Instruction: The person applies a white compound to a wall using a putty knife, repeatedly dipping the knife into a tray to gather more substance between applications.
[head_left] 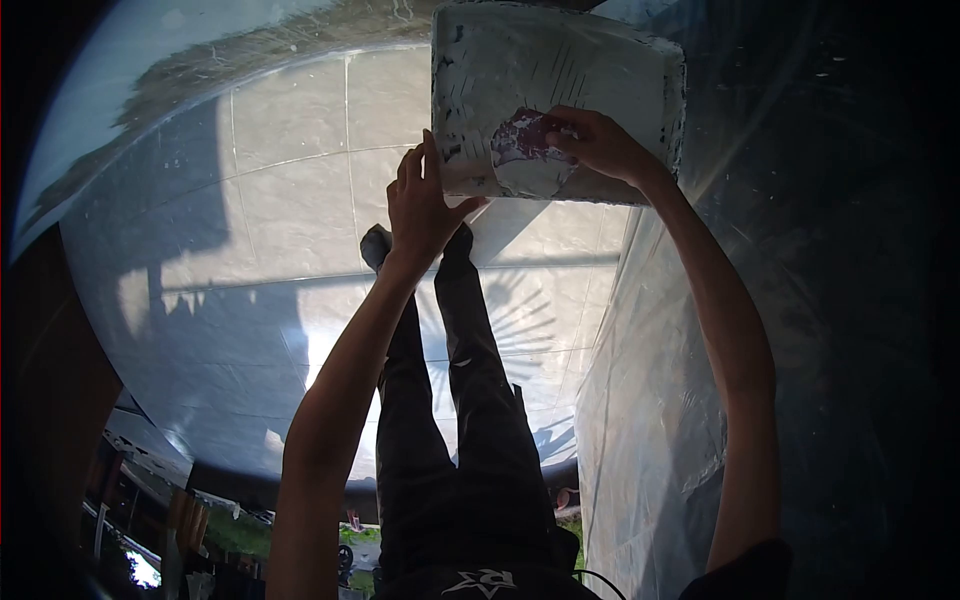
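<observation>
A pale rectangular panel (610, 90) with dark, chipped edges and scratch marks lies at the top centre. My right hand (600, 145) is over its lower middle, fingers closed on a dark reddish piece (522, 137) with whitish smears, which rests against the panel's surface. A lighter wet-looking patch shows just below that piece. At the panel's lower left corner is my left hand (428, 205), its fingers pointing up along the left edge and its thumb spread out under the bottom edge.
Light floor tiles (290, 200) with shadows spread below and left. My legs and dark shoes (376, 247) are beneath the panel. Translucent sheeting (650, 400) hangs or lies along the right. Greenery and clutter show at the bottom left.
</observation>
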